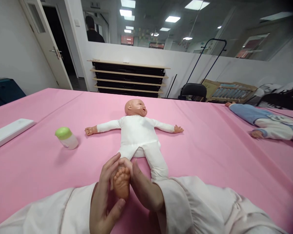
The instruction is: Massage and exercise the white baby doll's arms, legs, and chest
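Note:
A baby doll (136, 130) in a white suit lies on its back in the middle of the pink table (210, 146), arms spread wide, head turned away from me. Its bare foot (121, 183) is raised near the front edge. My left hand (104, 198) cups that foot from the left, fingers curled over the ankle and thumb under the sole. My right hand (144, 190) grips the same foot from the right, thumb pressed along its side. Both my sleeves are white.
A small bottle with a green cap (66, 137) lies left of the doll. A white flat box (8, 132) sits at the left edge. A second doll in blue (263, 122) lies at the right. Shelves (129, 78), a black chair (193, 91) and an open door (48, 45) stand behind.

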`<action>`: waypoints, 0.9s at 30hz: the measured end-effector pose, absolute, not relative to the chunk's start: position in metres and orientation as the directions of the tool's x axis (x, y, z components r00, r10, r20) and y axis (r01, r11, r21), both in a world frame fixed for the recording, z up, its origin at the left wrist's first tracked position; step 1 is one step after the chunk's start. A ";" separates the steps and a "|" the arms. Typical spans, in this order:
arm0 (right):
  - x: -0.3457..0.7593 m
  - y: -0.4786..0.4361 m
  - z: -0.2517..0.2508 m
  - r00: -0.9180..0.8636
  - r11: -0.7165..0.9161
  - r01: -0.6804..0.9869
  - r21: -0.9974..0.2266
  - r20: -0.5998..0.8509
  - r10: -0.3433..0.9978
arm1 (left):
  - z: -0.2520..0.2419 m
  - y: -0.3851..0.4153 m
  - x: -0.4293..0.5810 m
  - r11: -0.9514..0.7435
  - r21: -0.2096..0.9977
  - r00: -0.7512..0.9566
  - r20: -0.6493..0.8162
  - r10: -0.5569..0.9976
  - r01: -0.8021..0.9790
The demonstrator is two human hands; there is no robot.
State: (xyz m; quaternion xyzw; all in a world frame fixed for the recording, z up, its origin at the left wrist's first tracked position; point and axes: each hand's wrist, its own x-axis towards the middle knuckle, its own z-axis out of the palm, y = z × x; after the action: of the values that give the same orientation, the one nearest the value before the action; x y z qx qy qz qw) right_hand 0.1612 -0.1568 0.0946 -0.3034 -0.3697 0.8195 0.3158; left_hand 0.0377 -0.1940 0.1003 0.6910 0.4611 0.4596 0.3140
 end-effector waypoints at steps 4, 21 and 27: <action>0.167 -0.156 0.107 -0.700 -0.559 -0.317 -0.766 -0.209 0.682 | 0.099 -0.196 0.037 -0.381 0.859 0.170 0.343 0.924 0.341; 0.169 -0.153 0.121 -0.745 -0.632 -0.275 -0.724 -0.255 0.616 | 0.085 -0.192 0.032 -0.131 0.980 0.033 0.127 0.991 0.149; 0.164 -0.156 0.108 -0.689 -0.589 -0.249 -0.769 -0.286 0.665 | 0.092 -0.196 0.033 -0.225 0.957 0.146 0.199 0.969 0.185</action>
State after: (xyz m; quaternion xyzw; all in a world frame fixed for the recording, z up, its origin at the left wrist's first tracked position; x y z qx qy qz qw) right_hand 0.1639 -0.1562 0.1080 -0.2864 -0.3635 0.8441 0.2709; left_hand 0.0330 -0.1961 0.0923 0.6291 0.4586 0.4653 0.4211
